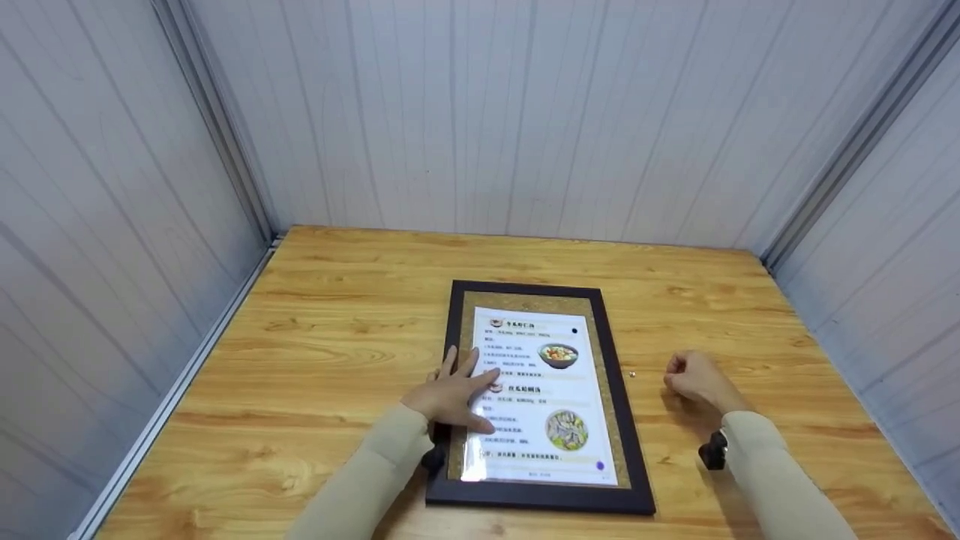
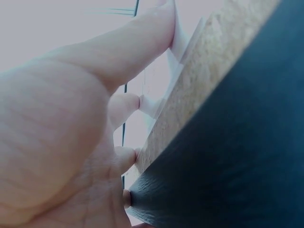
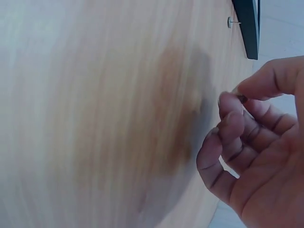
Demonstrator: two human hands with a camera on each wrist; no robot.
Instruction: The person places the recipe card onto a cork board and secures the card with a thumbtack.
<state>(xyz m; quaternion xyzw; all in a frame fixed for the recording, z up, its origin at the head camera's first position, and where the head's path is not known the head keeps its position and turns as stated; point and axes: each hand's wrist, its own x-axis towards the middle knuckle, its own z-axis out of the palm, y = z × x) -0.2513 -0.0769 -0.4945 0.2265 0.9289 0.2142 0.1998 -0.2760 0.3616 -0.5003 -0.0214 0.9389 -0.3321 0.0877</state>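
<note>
A black-framed cork board [image 1: 531,493] lies on the table, with a laminated recipe sheet [image 1: 517,465] on its cork. My left hand [image 1: 450,394] spreads its fingers over the left frame bar and the sheet's left part; in the left wrist view, the left thumb [image 2: 137,40] touches the sheet. To the right of the board, my right hand [image 1: 699,379] hovers just above the table, fingers curled. Between its thumb and forefinger it pinches a small dark thing [image 3: 242,99], mostly hidden by the fingertips. A thumbtack [image 3: 230,22] stands on the table between board and right hand.
A black dot [image 1: 574,331] shows at the sheet's upper right and a purple dot [image 1: 600,466] at its lower right. The wooden table [image 1: 337,322] meets pale panelled walls [image 1: 480,112] at the back and sides.
</note>
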